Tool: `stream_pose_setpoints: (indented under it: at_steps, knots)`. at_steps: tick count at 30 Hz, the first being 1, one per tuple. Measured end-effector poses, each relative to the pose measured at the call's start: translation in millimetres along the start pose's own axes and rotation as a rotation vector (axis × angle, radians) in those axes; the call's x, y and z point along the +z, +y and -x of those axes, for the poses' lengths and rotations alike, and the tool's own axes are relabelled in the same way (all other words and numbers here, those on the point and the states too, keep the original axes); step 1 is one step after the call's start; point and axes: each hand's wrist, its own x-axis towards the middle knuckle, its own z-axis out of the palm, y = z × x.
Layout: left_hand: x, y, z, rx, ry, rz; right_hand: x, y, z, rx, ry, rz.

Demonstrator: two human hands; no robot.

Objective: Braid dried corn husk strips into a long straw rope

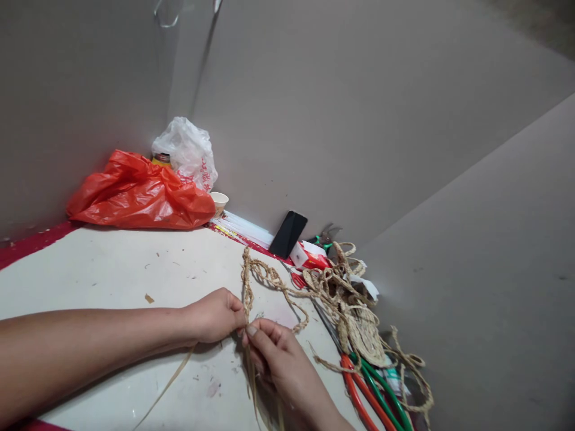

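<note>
A braided straw cord (247, 287) runs up from between my hands over the pale tabletop and loops off to the right. My left hand (220, 317) pinches the cord's lower end, fingers closed. Right beside it, my right hand (274, 353) is closed on the loose straw strands (250, 377) just below the braid, thumb pressed against the fingers. These strands hang down towards the table's near side. One thin strand (166, 386) trails to the lower left under my left wrist.
Straw cords and a woven straw piece (366, 329) lie heaped at right, with red-handled (354, 389) and green-handled shears (381, 389). A phone (288, 234) leans on the wall. An orange plastic bag (144, 197), a white bag (186, 149) and a paper cup (219, 202) stand behind.
</note>
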Motion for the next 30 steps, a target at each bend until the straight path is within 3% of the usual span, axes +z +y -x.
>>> stream_pose_setpoints:
  at_steps: [9, 12, 15, 16, 19, 20, 22, 26, 30]
  knots:
    - [0.9, 14, 10, -0.142, -0.044, 0.202, 10, 20, 3, -0.403, 0.197, 0.740]
    - [0.9, 18, 11, -0.135, -0.053, 0.216, 10, 15, 12, -0.439, 0.147, 0.886]
    - [-0.8, 19, 10, -0.108, -0.057, 0.204, 2, 2, 23, -0.451, 0.011, 0.799]
    - [-1.9, 19, 10, -0.105, -0.069, 0.209, -3, -4, 26, -0.466, 0.050, 0.732]
    - [-5.4, 18, 10, -0.095, -0.120, 0.246, -18, -17, 23, -0.511, 0.407, 0.501]
    - [-6.2, 19, 10, -0.091, -0.135, 0.261, -22, -18, 19, -0.482, 0.456, 0.415]
    - [-7.1, 19, 10, -0.076, -0.165, 0.281, -23, -18, 8, -0.352, 0.366, 0.227]
    - [-6.2, 15, 8, -0.032, -0.185, 0.258, -14, -9, -7, -0.056, -0.043, -0.065]
    - [-5.6, 8, 3, 0.037, -0.134, 0.108, -15, -8, -12, 0.050, -0.152, -0.064]
